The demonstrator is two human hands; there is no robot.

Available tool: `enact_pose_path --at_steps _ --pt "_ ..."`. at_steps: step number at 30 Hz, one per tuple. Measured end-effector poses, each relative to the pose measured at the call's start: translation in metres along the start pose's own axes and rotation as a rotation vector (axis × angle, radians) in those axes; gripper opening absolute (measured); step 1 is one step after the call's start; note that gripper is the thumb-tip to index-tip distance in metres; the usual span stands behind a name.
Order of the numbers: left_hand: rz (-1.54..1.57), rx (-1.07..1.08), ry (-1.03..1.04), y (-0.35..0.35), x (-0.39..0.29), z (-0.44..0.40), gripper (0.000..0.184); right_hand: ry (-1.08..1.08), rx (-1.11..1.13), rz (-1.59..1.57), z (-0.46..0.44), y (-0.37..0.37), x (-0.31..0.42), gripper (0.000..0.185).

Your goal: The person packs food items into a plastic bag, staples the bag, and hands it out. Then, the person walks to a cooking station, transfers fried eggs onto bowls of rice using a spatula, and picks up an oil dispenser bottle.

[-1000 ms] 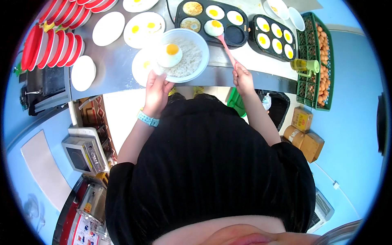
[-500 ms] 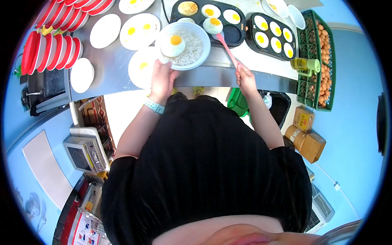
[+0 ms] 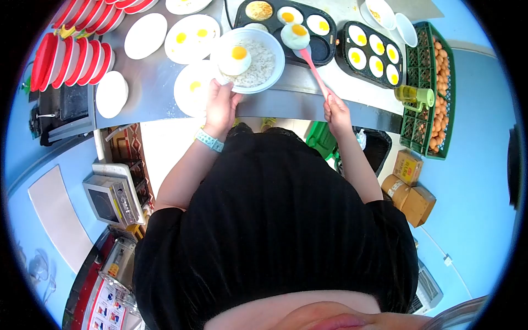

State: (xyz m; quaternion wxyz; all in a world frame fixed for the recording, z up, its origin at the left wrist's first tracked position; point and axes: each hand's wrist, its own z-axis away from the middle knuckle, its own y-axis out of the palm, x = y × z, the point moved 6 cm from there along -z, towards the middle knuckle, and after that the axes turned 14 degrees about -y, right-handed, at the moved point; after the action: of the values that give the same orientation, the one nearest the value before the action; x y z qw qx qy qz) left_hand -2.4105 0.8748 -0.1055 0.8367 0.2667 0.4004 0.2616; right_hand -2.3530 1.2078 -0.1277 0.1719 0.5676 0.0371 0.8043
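1. Light-blue walls (image 3: 484, 110) surround a steel counter (image 3: 148, 91), seen from above.
2. A green crate (image 3: 451, 115) of brown eggs (image 3: 440, 110) stands at the counter's right end.
3. Two black pans with round cups are on the counter: the larger pan (image 3: 320, 49) beyond the bowl, the smaller pan (image 3: 367, 51) to its right with six fried eggs.
4. A pale bowl (image 3: 279, 63), in front of the larger pan, contains white rice (image 3: 261, 60), with one fried egg (image 3: 235, 59) on its left side.
5. The left hand (image 3: 221, 110) grips the bowl's near rim, thumb on top and fingers only partly curled; how they sit underneath cannot be told.
6. The right hand (image 3: 337, 113) is closed around the handle of a pink spoon (image 3: 316, 71).
7. At the spoon's far end sits another egg (image 3: 295, 36), seen against the larger pan, just beside the bowl.
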Motion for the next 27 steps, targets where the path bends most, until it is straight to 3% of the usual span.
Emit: enact_pose_path --at_steps 8,14,22,24,27 --pt "0.030 -0.030 0.014 0.006 0.000 -0.003 0.014 0.015 0.055 0.144 0.027 0.011 0.040 0.038" --pt "0.047 0.017 0.035 0.004 -0.001 -0.008 0.012 0.025 0.276 0.518 0.033 0.054 0.078 0.036" --pt "0.071 -0.010 0.017 0.011 -0.003 -0.003 0.015 0.013 0.352 0.578 0.045 0.064 0.140 0.032" --pt "0.067 -0.019 0.025 0.012 -0.006 0.003 0.018 -0.263 0.051 0.602 0.036 0.046 0.151 0.032" --pt "0.056 -0.028 0.018 0.015 -0.010 0.016 0.022 -0.379 0.070 0.784 0.014 0.045 0.144 0.031"
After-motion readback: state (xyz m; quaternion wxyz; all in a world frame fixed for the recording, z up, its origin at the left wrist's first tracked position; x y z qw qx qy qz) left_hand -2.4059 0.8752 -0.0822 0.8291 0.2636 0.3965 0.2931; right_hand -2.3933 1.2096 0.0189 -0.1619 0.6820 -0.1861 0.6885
